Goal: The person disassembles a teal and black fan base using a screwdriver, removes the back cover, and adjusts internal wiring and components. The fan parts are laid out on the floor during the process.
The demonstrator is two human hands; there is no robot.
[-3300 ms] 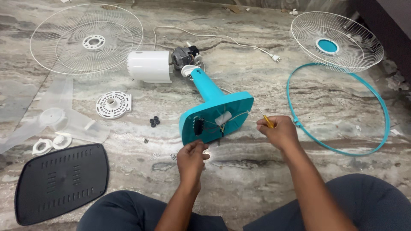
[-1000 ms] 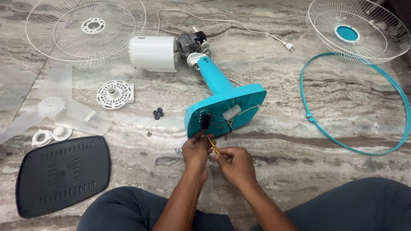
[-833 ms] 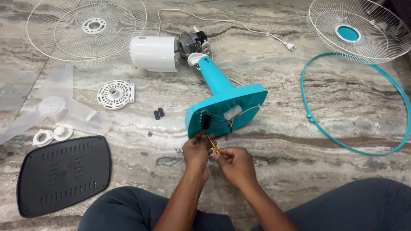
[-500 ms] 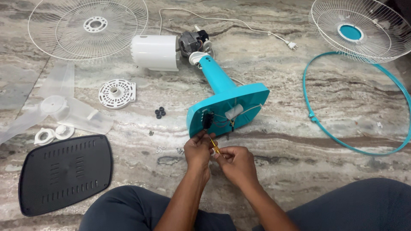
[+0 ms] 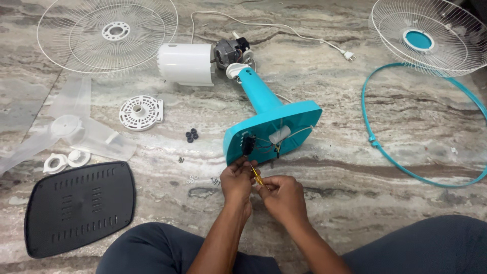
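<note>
A turquoise fan stand [image 5: 269, 114] lies on its side on the marble floor, its open base underside facing me with wires, a black switch block [image 5: 247, 143] and a white capacitor [image 5: 279, 135] showing. My left hand [image 5: 236, 178] pinches something small just below the base, at the wires. My right hand [image 5: 283, 195] grips a small yellow-handled screwdriver [image 5: 257, 176] whose tip points up toward my left fingers. Both hands touch each other.
White motor housing [image 5: 186, 63] with motor and power cord lies behind the stand. Two white wire grilles [image 5: 106, 33] [image 5: 426, 35], a turquoise ring [image 5: 406, 162], clear blades [image 5: 71, 129], a black base cover [image 5: 78, 205], white round plate [image 5: 141, 111], nuts and loose screws [image 5: 192, 178] surround me.
About three seconds ago my right hand was apart to the right; it has come in beside my left hand with the screwdriver. Over the last second, both hands stay nearly still.
</note>
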